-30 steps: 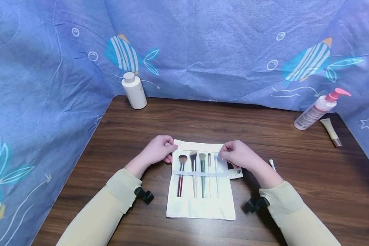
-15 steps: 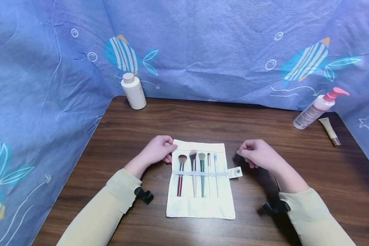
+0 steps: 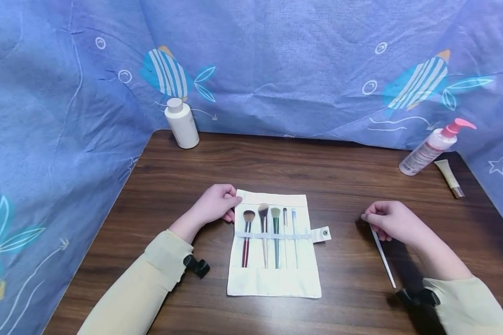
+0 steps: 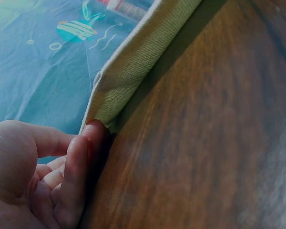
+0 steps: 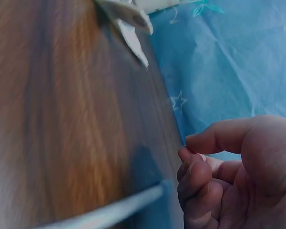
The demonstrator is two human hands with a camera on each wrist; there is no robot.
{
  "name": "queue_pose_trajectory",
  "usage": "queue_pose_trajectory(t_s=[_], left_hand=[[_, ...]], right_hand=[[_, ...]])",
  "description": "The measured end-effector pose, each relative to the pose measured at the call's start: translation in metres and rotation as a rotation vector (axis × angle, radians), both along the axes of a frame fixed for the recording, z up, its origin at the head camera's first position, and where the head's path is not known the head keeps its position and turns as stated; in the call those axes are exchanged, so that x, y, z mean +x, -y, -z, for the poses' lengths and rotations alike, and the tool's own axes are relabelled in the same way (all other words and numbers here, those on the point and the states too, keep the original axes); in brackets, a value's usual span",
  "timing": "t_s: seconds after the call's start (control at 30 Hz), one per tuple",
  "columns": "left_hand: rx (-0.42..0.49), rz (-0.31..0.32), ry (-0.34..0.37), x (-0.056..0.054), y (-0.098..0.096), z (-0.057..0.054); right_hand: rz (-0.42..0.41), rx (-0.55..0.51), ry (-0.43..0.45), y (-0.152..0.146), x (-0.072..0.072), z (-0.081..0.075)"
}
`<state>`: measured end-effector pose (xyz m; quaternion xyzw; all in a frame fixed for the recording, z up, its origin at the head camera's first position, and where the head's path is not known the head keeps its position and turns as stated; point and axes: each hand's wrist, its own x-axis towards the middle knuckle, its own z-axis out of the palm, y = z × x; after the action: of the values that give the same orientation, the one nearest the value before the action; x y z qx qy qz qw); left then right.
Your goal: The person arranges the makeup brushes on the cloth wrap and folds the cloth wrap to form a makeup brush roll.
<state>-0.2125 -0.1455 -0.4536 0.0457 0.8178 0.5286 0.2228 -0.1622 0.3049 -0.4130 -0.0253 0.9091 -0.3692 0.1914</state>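
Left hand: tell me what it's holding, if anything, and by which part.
The brush roll: the left hand pinches its left edge, close to the top corner as the head view shows it.

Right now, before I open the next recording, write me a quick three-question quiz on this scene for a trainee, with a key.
1. Count: how many brushes are in the white roll?
2. True or false: a loose brush is outside the roll, by the right hand.
3. Choose one: what does the left hand pinch?
a) the snap tab
b) the roll's left edge, near its upper corner
c) the pump bottle

Key
1. Five.
2. True; the head view shows it on the person's right.
3. b; the left wrist view shows the fingertips on the fabric.
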Motion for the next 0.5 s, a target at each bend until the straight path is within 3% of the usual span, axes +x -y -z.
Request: queue_pose_trajectory(t_s=[0.5], left_hand=[[-0.007, -0.008, -0.002, 0.000, -0.001, 0.001]], right_hand=[[-0.002, 0.192, 0.050, -0.021, 0.018, 0.008]])
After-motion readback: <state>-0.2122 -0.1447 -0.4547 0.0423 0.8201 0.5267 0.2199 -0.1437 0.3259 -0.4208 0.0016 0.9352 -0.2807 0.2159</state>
